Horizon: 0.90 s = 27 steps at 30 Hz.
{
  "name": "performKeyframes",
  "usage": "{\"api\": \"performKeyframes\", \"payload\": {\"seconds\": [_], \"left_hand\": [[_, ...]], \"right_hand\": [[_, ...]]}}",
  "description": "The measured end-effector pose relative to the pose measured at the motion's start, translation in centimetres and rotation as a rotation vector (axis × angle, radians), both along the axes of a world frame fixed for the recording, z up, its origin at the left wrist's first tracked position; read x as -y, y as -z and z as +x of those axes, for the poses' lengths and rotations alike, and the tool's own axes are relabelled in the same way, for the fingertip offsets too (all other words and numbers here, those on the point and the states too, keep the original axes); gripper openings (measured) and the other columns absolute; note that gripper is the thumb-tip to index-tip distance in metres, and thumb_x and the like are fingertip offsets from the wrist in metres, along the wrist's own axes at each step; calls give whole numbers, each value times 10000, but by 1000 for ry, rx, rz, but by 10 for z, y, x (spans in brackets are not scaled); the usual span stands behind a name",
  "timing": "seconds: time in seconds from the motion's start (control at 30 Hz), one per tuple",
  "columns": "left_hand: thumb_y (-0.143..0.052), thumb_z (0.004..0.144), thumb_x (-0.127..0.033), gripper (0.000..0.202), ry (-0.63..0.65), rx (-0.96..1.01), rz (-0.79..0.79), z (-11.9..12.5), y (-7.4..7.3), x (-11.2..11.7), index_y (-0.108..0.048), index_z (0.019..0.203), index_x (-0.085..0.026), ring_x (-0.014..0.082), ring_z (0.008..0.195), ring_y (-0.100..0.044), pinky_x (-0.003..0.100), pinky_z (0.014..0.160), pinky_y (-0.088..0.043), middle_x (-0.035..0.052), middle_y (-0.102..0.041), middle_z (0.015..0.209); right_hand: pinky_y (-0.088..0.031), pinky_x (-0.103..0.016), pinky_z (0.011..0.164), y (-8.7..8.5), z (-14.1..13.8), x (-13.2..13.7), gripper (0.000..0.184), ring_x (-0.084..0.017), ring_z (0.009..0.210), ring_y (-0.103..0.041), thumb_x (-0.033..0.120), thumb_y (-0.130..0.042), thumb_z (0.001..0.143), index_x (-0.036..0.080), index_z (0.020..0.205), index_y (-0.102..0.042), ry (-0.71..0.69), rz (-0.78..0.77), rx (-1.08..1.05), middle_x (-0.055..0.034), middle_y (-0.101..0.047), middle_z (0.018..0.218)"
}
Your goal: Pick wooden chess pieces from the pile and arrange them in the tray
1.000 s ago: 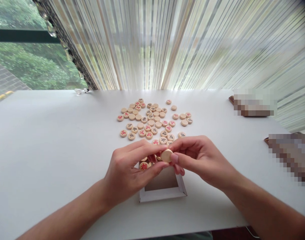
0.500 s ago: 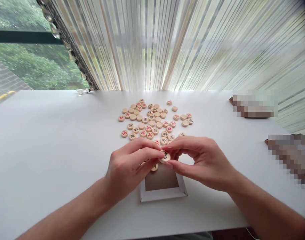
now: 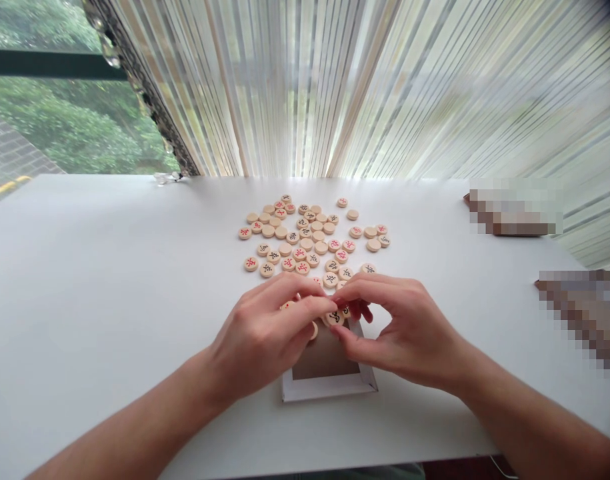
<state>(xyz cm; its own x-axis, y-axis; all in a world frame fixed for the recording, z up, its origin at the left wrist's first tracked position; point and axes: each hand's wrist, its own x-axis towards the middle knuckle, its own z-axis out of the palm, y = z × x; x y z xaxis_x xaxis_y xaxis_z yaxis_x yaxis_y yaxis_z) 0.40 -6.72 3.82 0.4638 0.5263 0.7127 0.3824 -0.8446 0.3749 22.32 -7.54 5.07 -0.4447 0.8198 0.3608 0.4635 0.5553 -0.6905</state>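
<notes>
Over a shallow box (image 3: 329, 385) with a white rim and brown bottom, my two hands meet at the fingertips. Between thumb and fingers, my right hand (image 3: 402, 327) pinches a round wooden xiangqi piece (image 3: 335, 318) with a black character. The fingers of my left hand (image 3: 269, 330) press together at that piece's left edge, its thumb mostly hidden. Below them, another piece (image 3: 313, 331) shows partly in the box. A piece with a red mark (image 3: 287, 306) peeks out behind my left fingers. Just beyond the hands lie many loose xiangqi pieces (image 3: 302, 267), some blank side up, others showing red or black characters.
The white table (image 3: 109, 280) runs back to a string curtain (image 3: 285, 87) and a window. Two blurred brown-edged objects (image 3: 519, 227) stand at the right side. A small clear ornament (image 3: 168, 178) lies at the back left edge.
The pinched piece has shifted slightly right, and my left fingers have moved right and up along it. Another piece now shows beside it under my right fingers. The view has tilted slightly.
</notes>
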Motion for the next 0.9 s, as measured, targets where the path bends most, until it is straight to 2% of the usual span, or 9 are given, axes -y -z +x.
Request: {"api": "performKeyframes", "payload": {"seconds": [0.1,0.23,0.4,0.53,0.9], "left_hand": [[-573,875,66,329,-79,94,-86,-4,-2,-7,-743,1015,-178,169,906,-721,289,812,-605,59,-761,965],[-592,856,45,305,-158,184,-160,-7,1,-15,-758,995,-169,164,845,-695,291,756,-580,49,-761,924],[-583,867,26,280,-144,182,-175,-5,6,-15,-764,968,-162,174,847,-710,309,763,-584,60,-772,920],[-573,869,23,286,-142,167,-161,-5,4,-14,-761,961,-173,180,857,-722,314,777,-591,61,-779,924],[-570,860,42,286,-142,156,-154,-4,4,-14,-765,956,-143,173,838,-722,302,779,-586,66,-769,912]], "right_hand": [[-497,-269,622,4,-1,1,118,-143,663,-587,140,-711,825,188,933,-711,-25,60,52,-14,-683,774],[-508,-295,664,10,-6,3,146,-178,741,-590,111,-675,858,159,992,-708,-122,156,109,-51,-680,830],[-528,-317,681,18,-13,5,128,-201,764,-582,94,-644,877,165,969,-696,-166,228,144,-70,-680,849],[-537,-322,660,22,-14,6,137,-202,750,-581,106,-621,907,178,998,-693,-166,244,180,-72,-684,853],[-562,-368,737,26,-12,5,143,-224,828,-630,102,-619,968,173,1047,-715,-193,244,190,-95,-718,906]]}}
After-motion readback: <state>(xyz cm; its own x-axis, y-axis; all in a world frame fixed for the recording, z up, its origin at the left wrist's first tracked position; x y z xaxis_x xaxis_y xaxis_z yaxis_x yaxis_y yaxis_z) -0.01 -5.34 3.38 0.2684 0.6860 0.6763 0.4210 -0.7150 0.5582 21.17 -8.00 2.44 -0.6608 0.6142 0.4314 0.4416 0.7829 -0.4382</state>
